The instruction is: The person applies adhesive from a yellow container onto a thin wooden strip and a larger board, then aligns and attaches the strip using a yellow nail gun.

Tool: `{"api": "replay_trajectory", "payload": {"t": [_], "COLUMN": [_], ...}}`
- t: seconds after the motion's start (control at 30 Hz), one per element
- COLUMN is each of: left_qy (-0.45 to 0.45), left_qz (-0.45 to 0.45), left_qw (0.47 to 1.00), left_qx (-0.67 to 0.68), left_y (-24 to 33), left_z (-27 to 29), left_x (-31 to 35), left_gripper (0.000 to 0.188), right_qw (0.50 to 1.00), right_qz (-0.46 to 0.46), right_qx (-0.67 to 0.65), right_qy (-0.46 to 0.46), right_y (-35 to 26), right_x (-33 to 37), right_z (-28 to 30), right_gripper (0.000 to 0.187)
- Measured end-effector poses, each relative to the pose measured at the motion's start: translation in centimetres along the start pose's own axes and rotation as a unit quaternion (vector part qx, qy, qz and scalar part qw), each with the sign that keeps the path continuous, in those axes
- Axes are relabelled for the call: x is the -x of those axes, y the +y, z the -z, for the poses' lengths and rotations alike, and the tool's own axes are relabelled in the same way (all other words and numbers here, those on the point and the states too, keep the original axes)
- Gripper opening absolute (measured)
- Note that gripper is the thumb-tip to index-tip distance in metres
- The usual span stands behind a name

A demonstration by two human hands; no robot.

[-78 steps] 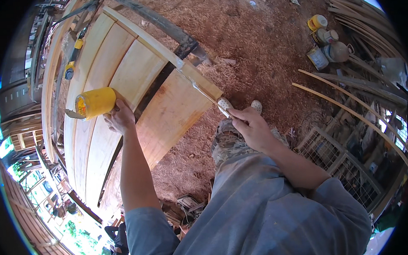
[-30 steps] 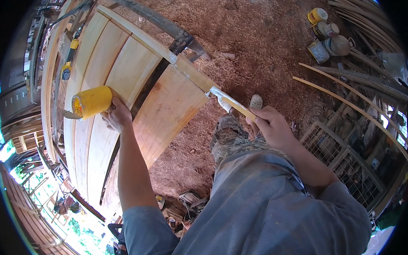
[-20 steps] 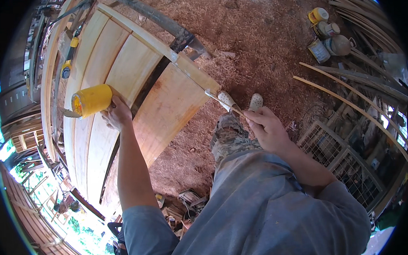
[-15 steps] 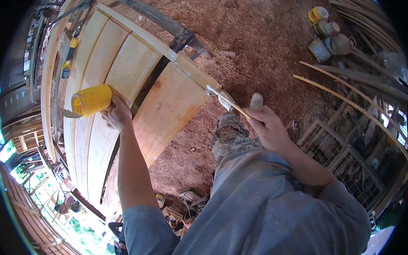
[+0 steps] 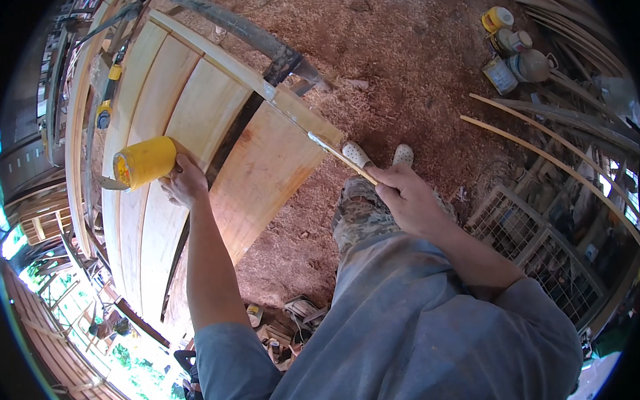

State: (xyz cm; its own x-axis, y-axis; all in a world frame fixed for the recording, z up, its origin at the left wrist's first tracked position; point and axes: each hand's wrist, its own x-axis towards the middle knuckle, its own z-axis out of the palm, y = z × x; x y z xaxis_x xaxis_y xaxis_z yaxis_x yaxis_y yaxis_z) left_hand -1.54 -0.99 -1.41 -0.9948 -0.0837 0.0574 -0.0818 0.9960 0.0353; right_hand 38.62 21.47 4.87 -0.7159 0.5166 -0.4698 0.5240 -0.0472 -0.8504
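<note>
At the right-hand corner of the planked wooden panel (image 5: 262, 156), the right hand (image 5: 408, 198) is clamped on a thin stick (image 5: 352, 163), its long axis slanting up-left, white-smeared tip against the panel's edge strip (image 5: 299, 110). Over the panel's planks, the left hand (image 5: 187, 182), farther from that strip, grips a yellow container (image 5: 151, 161), mouth facing left.

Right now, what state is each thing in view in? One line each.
Left hand: gripping yellow cylindrical container
Yellow cylindrical container: open at its left end
Right hand: gripping thin wooden stick
Thin wooden stick: white at far end
Pale curved wooden planks: dark gap between two
White perforated clogs: worn
</note>
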Motion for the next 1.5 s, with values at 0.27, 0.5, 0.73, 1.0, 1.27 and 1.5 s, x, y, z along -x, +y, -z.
{"api": "replay_trajectory", "payload": {"t": [0.27, 0.5, 0.73, 1.0, 1.27, 1.5], "left_qy": [0.018, 0.012, 0.009, -0.005, 0.044, 0.118], "left_qz": [0.000, -0.002, -0.013, 0.006, -0.040, 0.051], "left_qw": [1.000, 1.000, 1.000, 1.000, 0.994, 0.932], "left_qx": [0.017, 0.018, 0.014, 0.022, 0.086, 0.339], "left_y": [0.6, 0.1, -0.2, 0.3, -1.5, 2.9], "left_z": [0.3, 0.1, -0.5, 0.1, -0.2, 1.2], "left_x": [0.8, 0.6, 0.0, 0.6, 1.1, 9.9], "left_gripper": [0.080, 0.078, 0.079, 0.080, 0.057, 0.022], "right_qw": [0.997, 1.000, 0.998, 0.996, 0.969, 0.964], "right_qz": [0.064, 0.016, 0.020, 0.071, -0.068, -0.054], "right_qx": [0.030, -0.019, -0.058, 0.001, -0.179, -0.059], "right_qy": [0.020, -0.007, -0.032, -0.059, -0.158, -0.253], "right_y": [2.6, 1.3, 0.6, 0.0, -4.5, -6.8], "right_x": [-0.3, -0.3, -0.8, -2.6, -8.1, -15.8], "right_z": [-1.0, -1.2, -1.5, 0.6, 10.2, 12.4], "right_gripper": [0.034, 0.036, 0.038, 0.041, 0.042, 0.045]}}
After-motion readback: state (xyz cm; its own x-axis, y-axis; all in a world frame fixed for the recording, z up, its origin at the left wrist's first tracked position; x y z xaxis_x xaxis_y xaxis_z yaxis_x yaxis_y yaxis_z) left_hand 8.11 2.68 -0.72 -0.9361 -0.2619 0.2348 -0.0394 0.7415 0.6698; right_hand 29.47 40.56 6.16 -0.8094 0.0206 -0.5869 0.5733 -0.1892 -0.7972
